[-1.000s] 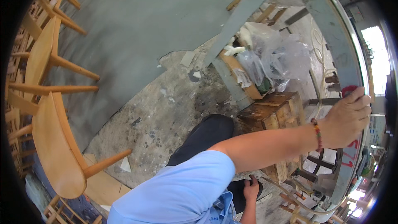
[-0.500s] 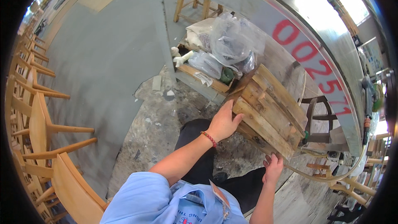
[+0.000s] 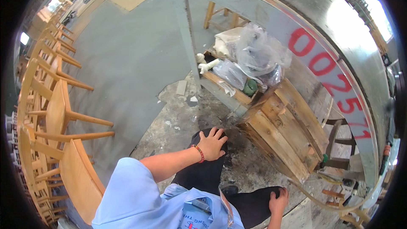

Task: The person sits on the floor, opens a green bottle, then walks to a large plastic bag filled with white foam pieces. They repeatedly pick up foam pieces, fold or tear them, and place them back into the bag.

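Left hand (image 3: pixel 212 145): fingers spread, laid on plain black trousers (image 3: pixel 194 174), 6 o'clock. Right hand (image 3: pixel 278 202), 5 o'clock: rests on other trouser leg (image 3: pixel 250 205); cannot tell whether spread or curled. Wooden crate (image 3: pixel 285 132), 4 o'clock: rough brown planks, dark stains, apart from both hands.

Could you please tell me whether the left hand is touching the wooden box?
No, the left hand lies on the black trousers, with floor visible between it and the wooden box.
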A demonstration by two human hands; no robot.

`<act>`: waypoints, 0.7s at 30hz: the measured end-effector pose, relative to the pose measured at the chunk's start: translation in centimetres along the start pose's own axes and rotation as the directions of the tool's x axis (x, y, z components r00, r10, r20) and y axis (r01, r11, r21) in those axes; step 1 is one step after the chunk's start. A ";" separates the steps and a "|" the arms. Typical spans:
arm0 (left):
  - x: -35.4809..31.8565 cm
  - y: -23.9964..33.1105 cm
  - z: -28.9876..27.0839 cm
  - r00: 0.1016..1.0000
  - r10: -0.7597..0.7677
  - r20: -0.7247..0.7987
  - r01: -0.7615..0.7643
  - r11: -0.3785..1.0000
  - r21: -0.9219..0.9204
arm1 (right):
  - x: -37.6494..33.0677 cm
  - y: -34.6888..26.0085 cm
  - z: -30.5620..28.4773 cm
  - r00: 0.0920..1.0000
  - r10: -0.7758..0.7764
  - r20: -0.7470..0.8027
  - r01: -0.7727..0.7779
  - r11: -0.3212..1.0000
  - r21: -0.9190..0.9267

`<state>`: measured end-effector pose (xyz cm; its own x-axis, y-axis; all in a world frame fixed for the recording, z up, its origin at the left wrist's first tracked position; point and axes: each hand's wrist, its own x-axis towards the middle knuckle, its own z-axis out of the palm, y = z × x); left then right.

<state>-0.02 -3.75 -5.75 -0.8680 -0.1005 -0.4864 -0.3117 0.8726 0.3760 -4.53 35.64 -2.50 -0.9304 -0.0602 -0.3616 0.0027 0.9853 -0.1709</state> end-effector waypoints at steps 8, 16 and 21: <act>-2.0 -0.6 -2.0 0.997 0.033 -0.074 -0.038 0.998 -0.057 | -1.5 1.0 1.3 0.976 -0.173 -0.129 0.177 0.984 0.021; -8.6 4.4 -6.7 0.983 -0.030 0.179 0.048 0.994 -0.094 | -6.6 -3.5 -4.5 0.955 -0.285 0.078 0.276 0.955 0.109; -12.9 6.4 -7.9 0.950 -0.116 0.290 0.164 0.975 -0.148 | -9.0 -6.6 -6.5 0.935 -0.272 0.227 0.257 0.962 0.092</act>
<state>6.11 -0.70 9.18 -0.6766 -0.0582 -0.7341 -0.5034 0.7641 0.4033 1.44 30.73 7.84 -0.7876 -0.3606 -0.4997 -0.2031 0.9175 -0.3419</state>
